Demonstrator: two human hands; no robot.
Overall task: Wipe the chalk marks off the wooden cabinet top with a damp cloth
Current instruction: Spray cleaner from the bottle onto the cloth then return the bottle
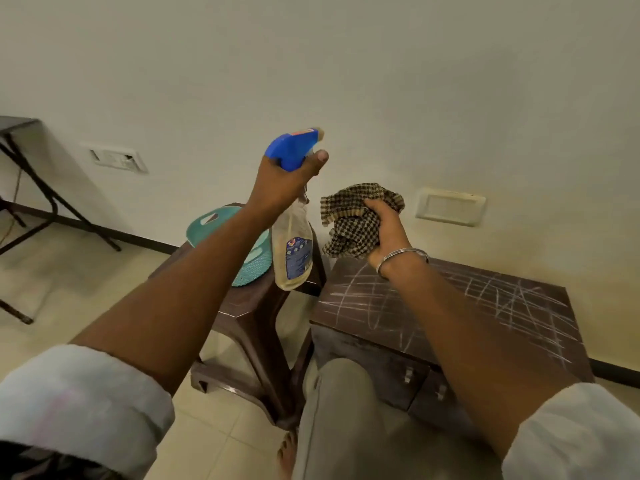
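Head view — left hand (282, 188) fingers grip half-full spray bottle (293, 251), right hand (382, 230) fingers clutch checked cloth (353, 220).

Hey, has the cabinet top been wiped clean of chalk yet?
No, white chalk marks still cross the whole wooden cabinet top, and the cloth is bunched in the right hand, held above it.

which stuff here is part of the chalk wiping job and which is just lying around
Part of the job: checked cloth in right hand; spray bottle in left hand; chalk marks on the cabinet top.

Just lying about: teal basket on brown stool; folding table.
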